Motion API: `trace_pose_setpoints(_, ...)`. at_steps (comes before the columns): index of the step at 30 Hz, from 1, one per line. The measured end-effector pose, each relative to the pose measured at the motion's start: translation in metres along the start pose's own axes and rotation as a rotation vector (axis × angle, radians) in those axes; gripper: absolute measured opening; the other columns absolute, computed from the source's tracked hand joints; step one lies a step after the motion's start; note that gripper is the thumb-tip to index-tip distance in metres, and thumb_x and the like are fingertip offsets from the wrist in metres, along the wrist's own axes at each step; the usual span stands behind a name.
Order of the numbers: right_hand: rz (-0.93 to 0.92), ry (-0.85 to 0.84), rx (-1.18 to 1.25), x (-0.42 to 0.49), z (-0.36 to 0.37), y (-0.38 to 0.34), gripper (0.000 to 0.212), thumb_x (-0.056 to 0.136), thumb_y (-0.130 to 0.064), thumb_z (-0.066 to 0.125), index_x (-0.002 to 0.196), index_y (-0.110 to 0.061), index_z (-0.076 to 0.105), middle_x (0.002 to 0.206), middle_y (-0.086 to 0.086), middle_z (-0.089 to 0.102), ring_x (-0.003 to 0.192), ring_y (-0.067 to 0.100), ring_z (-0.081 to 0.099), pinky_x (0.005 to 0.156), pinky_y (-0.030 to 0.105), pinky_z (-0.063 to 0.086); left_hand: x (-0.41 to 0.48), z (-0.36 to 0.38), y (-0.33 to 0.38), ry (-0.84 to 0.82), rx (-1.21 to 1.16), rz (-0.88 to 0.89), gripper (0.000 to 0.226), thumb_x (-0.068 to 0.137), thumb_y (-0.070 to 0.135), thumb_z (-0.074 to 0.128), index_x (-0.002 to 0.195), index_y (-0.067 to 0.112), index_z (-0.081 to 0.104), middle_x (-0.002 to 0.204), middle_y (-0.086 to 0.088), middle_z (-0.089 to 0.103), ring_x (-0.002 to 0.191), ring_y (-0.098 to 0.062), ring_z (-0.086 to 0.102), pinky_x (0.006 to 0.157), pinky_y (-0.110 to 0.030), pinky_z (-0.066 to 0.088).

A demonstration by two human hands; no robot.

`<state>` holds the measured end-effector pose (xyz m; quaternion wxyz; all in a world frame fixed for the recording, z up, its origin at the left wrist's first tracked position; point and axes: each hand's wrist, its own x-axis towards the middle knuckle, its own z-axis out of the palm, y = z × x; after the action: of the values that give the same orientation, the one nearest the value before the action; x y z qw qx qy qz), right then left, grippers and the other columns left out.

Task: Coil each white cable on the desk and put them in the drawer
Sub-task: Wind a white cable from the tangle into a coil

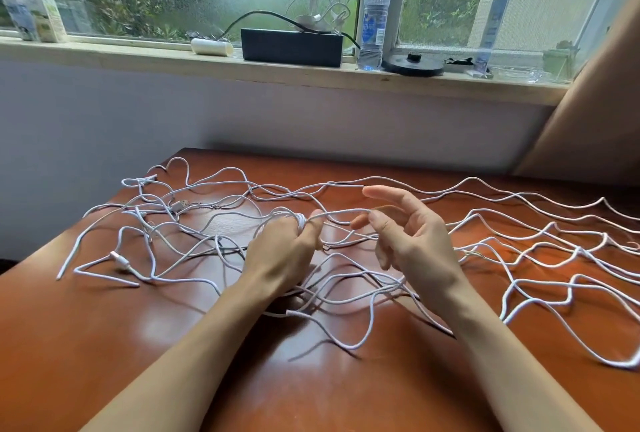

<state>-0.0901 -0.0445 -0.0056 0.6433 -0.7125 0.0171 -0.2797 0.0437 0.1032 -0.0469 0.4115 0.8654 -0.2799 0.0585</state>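
The cables (311, 296) run out of view at the right edge, and in the tangle it is not possible to tell how many there are or which strand belongs to which. The left hand (284, 253) shows only its back; its fingers are curled out of sight beneath it. The thumb tips look slightly blurred.

The tangle spreads over the tabletop (173, 362) from near the left edge across to the right, under and around both hands at the middle. The left hand grips a small coil (300, 220) of a few loops, just above the knuckles. One strand (343, 212) leads from the coil, lifted off the wood, to the right hand (415, 241), which pinches it between the thumb and a bent finger, with the index finger straight.

The cables are thin, round and white, kinked in wavy bends; a plug (119, 260) lies near the left edge. The tabletop is glossy reddish-brown wood.
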Motion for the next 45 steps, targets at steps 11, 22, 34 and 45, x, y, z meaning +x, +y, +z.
trace_pose_setpoints(11,-0.104,0.275,-0.481,0.006,-0.010,0.021,0.027,0.081,-0.052,0.079,0.096,-0.030,0.069,0.058,-0.009,0.055,0.054,0.007,0.048,0.059,0.034,0.044,0.002,-0.005,0.014,-0.411,-0.815,-0.172,0.066,0.083,0.054,0.029,0.065,-0.001,0.061,0.040,0.004,0.018,0.035,-0.009,0.009,0.038,-0.018,0.010)
trace_pose_setpoints(22,-0.054,0.213,-0.487,0.008,-0.010,0.027,0.016,0.090,-0.038,0.074,0.098,-0.026,0.069,0.074,-0.008,0.067,0.069,0.014,0.062,0.068,0.032,0.052,-0.002,-0.015,0.018,-0.729,-1.388,-0.193,0.052,0.086,0.038,0.028,0.051,0.004,0.046,0.045,0.007,0.014,0.046,-0.009,0.009,0.049,-0.027,0.001)
trace_pose_setpoints(34,0.030,0.046,-0.606,0.007,-0.008,0.030,0.019,0.086,-0.037,0.079,0.082,-0.024,0.066,0.076,-0.007,0.070,0.067,0.005,0.059,0.062,0.019,0.045,0.001,-0.022,0.012,-0.654,-1.828,-0.059,0.063,0.101,0.030,0.011,0.055,0.007,0.048,0.047,-0.002,0.019,0.042,-0.016,0.017,0.045,-0.027,0.026)
trace_pose_setpoints(45,0.150,-0.327,-0.380,-0.004,0.008,0.019,0.020,0.080,-0.017,0.086,0.094,-0.017,0.071,0.074,-0.004,0.070,0.061,0.015,0.060,0.054,0.029,0.051,0.004,-0.032,0.014,-0.300,-2.050,-0.252,0.055,0.100,0.051,0.033,0.096,0.004,0.060,0.072,-0.002,0.037,0.062,-0.018,0.035,0.065,-0.029,0.030)
